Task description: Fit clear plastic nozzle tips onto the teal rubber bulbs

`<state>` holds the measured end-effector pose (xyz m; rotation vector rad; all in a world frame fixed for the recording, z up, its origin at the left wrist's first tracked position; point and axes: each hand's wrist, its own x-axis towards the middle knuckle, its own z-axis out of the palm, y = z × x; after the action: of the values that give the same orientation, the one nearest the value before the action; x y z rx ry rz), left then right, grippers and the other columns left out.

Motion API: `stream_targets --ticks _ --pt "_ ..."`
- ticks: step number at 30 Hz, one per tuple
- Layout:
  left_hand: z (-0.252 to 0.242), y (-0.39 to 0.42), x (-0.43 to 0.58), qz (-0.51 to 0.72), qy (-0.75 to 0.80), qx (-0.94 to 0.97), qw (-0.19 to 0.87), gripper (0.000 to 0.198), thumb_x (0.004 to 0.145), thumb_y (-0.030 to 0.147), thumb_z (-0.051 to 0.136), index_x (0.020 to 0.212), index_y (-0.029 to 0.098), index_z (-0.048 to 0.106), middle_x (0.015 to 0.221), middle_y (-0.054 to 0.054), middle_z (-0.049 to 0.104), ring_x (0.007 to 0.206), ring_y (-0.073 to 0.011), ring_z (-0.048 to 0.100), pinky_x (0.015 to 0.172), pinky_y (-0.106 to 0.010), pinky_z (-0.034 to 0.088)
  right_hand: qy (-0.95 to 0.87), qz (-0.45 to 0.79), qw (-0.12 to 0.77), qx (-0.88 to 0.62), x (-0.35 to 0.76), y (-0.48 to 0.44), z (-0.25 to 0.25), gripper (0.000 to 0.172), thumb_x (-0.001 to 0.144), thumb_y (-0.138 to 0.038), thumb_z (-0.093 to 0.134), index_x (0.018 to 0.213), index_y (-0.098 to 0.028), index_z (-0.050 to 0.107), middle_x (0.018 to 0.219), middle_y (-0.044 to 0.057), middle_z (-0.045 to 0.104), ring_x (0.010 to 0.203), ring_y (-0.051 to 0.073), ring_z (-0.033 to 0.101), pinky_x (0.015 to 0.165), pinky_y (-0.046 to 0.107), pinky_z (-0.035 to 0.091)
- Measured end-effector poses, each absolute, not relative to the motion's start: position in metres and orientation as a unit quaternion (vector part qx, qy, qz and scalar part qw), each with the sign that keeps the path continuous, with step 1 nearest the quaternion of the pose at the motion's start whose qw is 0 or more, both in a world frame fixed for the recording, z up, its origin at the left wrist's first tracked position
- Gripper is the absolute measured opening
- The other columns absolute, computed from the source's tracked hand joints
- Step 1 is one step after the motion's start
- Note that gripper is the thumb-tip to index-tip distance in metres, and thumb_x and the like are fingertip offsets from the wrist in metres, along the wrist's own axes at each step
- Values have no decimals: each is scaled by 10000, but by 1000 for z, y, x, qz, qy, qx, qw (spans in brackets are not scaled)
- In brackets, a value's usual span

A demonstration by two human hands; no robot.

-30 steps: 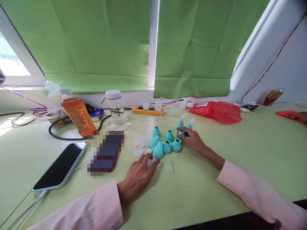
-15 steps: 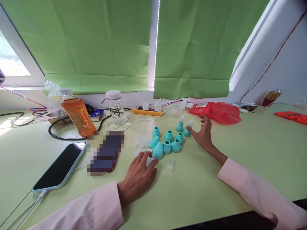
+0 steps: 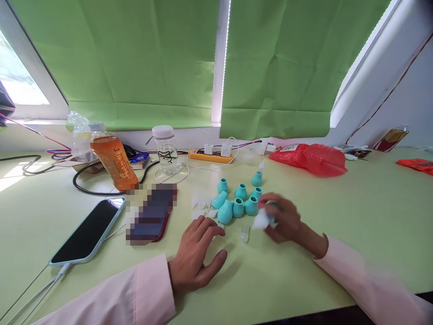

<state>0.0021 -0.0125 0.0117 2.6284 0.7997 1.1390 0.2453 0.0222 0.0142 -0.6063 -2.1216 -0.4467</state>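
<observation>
Several small teal rubber bulbs (image 3: 237, 201) stand clustered on the pale green table (image 3: 355, 216). My right hand (image 3: 284, 221), blurred by motion, is closed round a teal bulb with a white tip (image 3: 265, 218) just right of the cluster. My left hand (image 3: 198, 253) rests on the table below the cluster, fingers loosely spread, fingertips beside some white tips (image 3: 203, 206). A clear cap (image 3: 244, 234) lies between my hands.
A phone (image 3: 88, 232) on a cable and a pixelated object (image 3: 151, 213) lie at the left. Behind stand an orange drink bottle (image 3: 114, 158), a glass jar (image 3: 166, 150) and a power strip (image 3: 210, 155). A red plastic bag (image 3: 309, 159) sits at back right.
My right hand has come back from the far side of the cluster toward me, now holding a teal bulb with a white tip. My left hand has drawn slightly back.
</observation>
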Motion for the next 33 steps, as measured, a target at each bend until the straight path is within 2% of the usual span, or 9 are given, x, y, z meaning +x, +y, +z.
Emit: stream_targets --ticks 2,4,9,13,21,25,27,31,33 --pt "13 -14 2 390 246 881 106 222 773 316 347 833 139 466 710 -70 483 654 -177 437 570 -316 378 -907 -204 310 -198 227 6 11 211 681 -223 468 871 -144 515 751 74 562 649 179 527 526 292 426" --pt "12 -15 3 381 232 890 96 272 780 377 341 773 140 473 632 -50 476 583 -157 424 516 -285 355 -918 -206 270 -206 213 -5 7 192 667 -181 465 840 -127 529 637 49 564 553 157 503 469 274 397" --pt "8 -16 7 314 254 914 35 277 840 281 325 633 152 456 529 -8 471 484 -115 398 460 -233 301 -911 -167 301 -228 200 -15 -3 193 636 -185 475 806 -128 546 573 34 554 528 151 496 461 270 386" --pt "8 -15 7 276 269 921 52 323 843 325 291 634 149 464 560 -22 478 509 -123 407 480 -242 301 -894 -139 346 -247 198 -17 -3 203 627 -168 479 816 -126 541 578 37 554 541 151 512 480 270 401" --pt "16 -9 8 203 259 789 519 450 856 428 185 543 154 356 466 39 353 421 -59 300 440 -194 287 -883 -95 392 -240 198 -20 0 299 636 -141 464 934 -163 477 582 14 554 563 157 555 481 255 414" --pt "18 0 7 230 290 695 616 481 847 468 84 533 175 301 399 48 312 358 -62 273 374 -198 237 -879 -78 408 -233 201 -18 0 328 632 -140 474 952 -206 436 611 1 566 581 157 566 511 254 426" --pt "19 7 4 281 336 727 528 465 852 460 120 563 168 339 439 37 360 391 -70 314 399 -200 272 -869 -53 416 -262 201 -19 1 313 632 -152 478 934 -219 427 643 -3 572 592 151 567 535 255 432" --pt "14 25 -6 309 421 849 78 289 803 410 402 826 147 519 691 -37 538 623 -145 470 582 -279 387 -840 23 409 -356 200 -22 0 267 620 -175 503 865 -214 405 690 6 548 592 143 537 560 269 435" --pt "8 34 -10 271 413 866 -83 254 809 340 422 942 157 535 789 -76 565 749 -201 485 645 -338 404 -833 56 415 -362 199 -20 -2 253 626 -167 513 846 -212 398 693 6 531 594 141 523 555 268 434"
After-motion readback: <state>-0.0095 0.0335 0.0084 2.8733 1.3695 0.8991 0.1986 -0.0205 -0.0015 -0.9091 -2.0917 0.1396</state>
